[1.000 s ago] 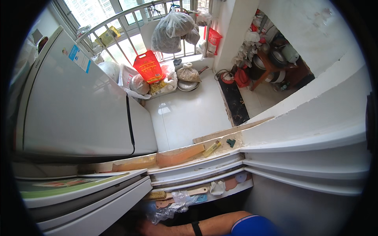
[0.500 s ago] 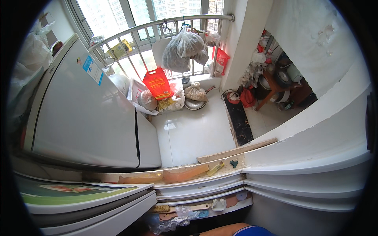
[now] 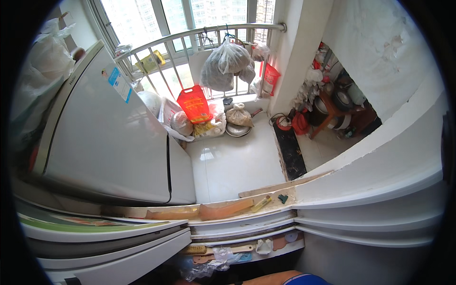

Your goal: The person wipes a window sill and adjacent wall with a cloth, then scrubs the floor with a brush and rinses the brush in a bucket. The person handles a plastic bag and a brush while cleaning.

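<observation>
Across the bottom edge lies my right forearm [image 3: 271,279], pointing left from a blue sleeve [image 3: 308,280]. A dark band shows near its wrist, and the hand beyond is lost in shadow and below the edge. My left hand does not appear. Just above the forearm, a low ledge holds a wooden-handled scrub brush [image 3: 197,250], crumpled clear plastic [image 3: 202,270] and a small white object [image 3: 264,246]. The forearm is apart from these. White door panels [image 3: 123,259] flank the ledge at left.
A grey refrigerator [image 3: 114,137] fills the left. Beyond the threshold, white floor tiles [image 3: 232,166] run to a railing [image 3: 190,33] hung with plastic bags [image 3: 225,66]. A red bag [image 3: 194,104] and a pan [image 3: 238,129] stand below. A stool with pots [image 3: 324,107] occupies the right alcove.
The view has shifted slightly, so the railing, bags and refrigerator sit a little lower and farther right. My forearm lies nearly as before.
</observation>
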Demonstrator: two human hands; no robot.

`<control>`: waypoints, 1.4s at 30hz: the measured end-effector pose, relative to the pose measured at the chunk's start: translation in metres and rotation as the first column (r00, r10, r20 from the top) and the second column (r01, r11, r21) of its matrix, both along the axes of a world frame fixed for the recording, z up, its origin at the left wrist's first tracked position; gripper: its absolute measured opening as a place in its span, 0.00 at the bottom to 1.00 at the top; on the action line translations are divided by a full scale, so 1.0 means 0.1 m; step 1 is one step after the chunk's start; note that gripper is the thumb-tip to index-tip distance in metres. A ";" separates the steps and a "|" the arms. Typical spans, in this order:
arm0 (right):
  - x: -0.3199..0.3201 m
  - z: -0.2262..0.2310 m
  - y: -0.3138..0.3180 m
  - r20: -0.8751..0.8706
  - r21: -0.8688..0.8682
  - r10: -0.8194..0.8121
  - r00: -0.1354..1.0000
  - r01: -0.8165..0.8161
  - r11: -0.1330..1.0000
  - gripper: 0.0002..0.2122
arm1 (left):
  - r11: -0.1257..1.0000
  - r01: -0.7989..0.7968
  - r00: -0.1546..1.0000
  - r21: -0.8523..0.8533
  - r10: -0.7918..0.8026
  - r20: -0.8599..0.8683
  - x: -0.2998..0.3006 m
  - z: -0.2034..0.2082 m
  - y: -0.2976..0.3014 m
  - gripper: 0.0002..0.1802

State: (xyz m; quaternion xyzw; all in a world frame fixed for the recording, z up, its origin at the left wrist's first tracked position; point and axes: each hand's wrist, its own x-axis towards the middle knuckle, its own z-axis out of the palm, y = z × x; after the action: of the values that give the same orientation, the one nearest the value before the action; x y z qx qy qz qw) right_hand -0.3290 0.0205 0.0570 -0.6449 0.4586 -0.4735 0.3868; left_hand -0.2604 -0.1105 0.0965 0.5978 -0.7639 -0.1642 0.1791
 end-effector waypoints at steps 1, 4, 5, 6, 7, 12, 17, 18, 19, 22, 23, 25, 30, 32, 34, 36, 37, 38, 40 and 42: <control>0.01 0.00 0.00 -0.009 -0.009 -0.005 1.000 0.005 1.000 0.14 | 1.000 0.001 1.000 0.001 -0.001 -0.003 0.00 -0.01 -0.01 0.21; 0.03 -0.02 -0.02 -0.037 -0.009 -0.011 0.999 0.011 1.000 0.14 | 1.000 0.009 1.000 -0.002 -0.009 -0.007 -0.02 -0.02 -0.06 0.21; 0.05 -0.03 -0.03 -0.045 -0.006 -0.009 0.999 0.008 1.000 0.14 | 1.000 0.007 1.000 0.004 -0.007 -0.007 -0.04 -0.05 -0.07 0.21; 0.06 -0.03 -0.03 -0.056 0.003 0.008 0.998 -0.008 1.000 0.14 | 1.000 0.009 1.000 0.004 -0.009 -0.010 -0.04 -0.04 -0.08 0.21; 0.08 -0.04 -0.04 -0.064 0.011 0.026 0.998 -0.025 1.000 0.14 | 1.000 0.009 1.000 0.003 -0.009 -0.012 -0.05 -0.05 -0.10 0.21; 0.19 -0.06 -0.04 -0.103 -0.021 -0.022 0.994 0.020 1.000 0.13 | 1.000 0.019 1.000 -0.009 -0.020 -0.018 -0.04 -0.05 -0.15 0.21; 0.24 -0.11 -0.06 -0.106 -0.080 -0.051 0.993 0.042 0.996 0.13 | 1.000 0.025 0.999 -0.006 -0.025 -0.020 -0.02 -0.05 -0.18 0.21; 0.23 -0.13 -0.06 -0.110 -0.030 -0.028 0.994 0.025 0.999 0.13 | 1.000 0.027 0.999 -0.006 -0.027 -0.021 -0.02 -0.06 -0.19 0.21; 0.23 -0.14 -0.05 -0.109 0.023 -0.002 0.994 0.005 1.000 0.13 | 1.000 0.024 0.999 -0.002 -0.024 -0.021 -0.02 -0.06 -0.20 0.21; 0.19 -0.14 -0.04 -0.069 0.025 -0.036 0.997 0.037 0.999 0.13 | 0.999 0.038 0.999 -0.009 -0.038 -0.026 -0.02 -0.05 -0.27 0.20; 0.18 -0.14 -0.03 -0.050 0.002 -0.063 0.997 0.063 0.998 0.13 | 0.999 0.041 0.999 -0.009 -0.041 -0.024 -0.02 -0.05 -0.28 0.20; 0.17 -0.11 -0.04 -0.033 0.015 -0.057 0.998 0.058 0.998 0.14 | 0.999 0.033 0.999 -0.014 -0.033 -0.019 -0.01 -0.03 -0.30 0.20; 0.14 -0.08 -0.05 -0.046 0.029 -0.050 0.998 0.052 0.998 0.15 | 0.999 0.046 0.999 -0.019 -0.046 -0.022 0.00 -0.02 -0.35 0.20; 0.13 -0.07 -0.05 -0.048 0.014 -0.056 0.997 0.057 0.998 0.15 | 0.999 0.042 0.999 -0.024 -0.042 -0.020 0.02 -0.01 -0.38 0.20; 0.12 -0.08 -0.03 -0.061 0.021 -0.049 0.997 0.050 0.999 0.15 | 0.999 0.039 0.999 -0.031 -0.039 -0.019 0.03 -0.01 -0.39 0.20; 0.11 -0.07 -0.01 -0.075 0.021 -0.041 0.996 0.043 0.999 0.15 | 0.999 0.039 0.999 -0.037 -0.039 -0.009 0.06 -0.01 -0.37 0.20; 0.11 -0.07 0.00 -0.083 0.017 -0.038 0.996 0.040 0.999 0.15 | 0.998 0.041 0.999 -0.044 -0.042 -0.008 0.08 -0.02 -0.37 0.20; 0.10 -0.06 0.01 -0.091 0.012 -0.035 0.995 0.036 0.999 0.14 | 0.998 0.038 0.999 -0.054 -0.038 -0.008 0.10 -0.01 -0.38 0.20; 0.09 -0.03 0.03 -0.099 0.013 -0.061 0.993 0.063 0.998 0.14 | 0.996 0.044 0.999 -0.077 -0.045 -0.009 0.15 -0.01 -0.45 0.20; 0.06 0.02 0.05 -0.080 0.018 -0.089 0.993 0.091 0.996 0.14 | 0.991 0.060 0.998 -0.122 -0.063 -0.022 0.25 0.03 -0.61 0.20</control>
State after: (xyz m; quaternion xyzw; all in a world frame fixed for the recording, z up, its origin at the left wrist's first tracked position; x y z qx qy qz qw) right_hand -0.3226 0.0250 0.0585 -0.6375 0.5073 -0.4595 0.3537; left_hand -0.2355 -0.1720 0.0995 0.5599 -0.7881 -0.1306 0.2197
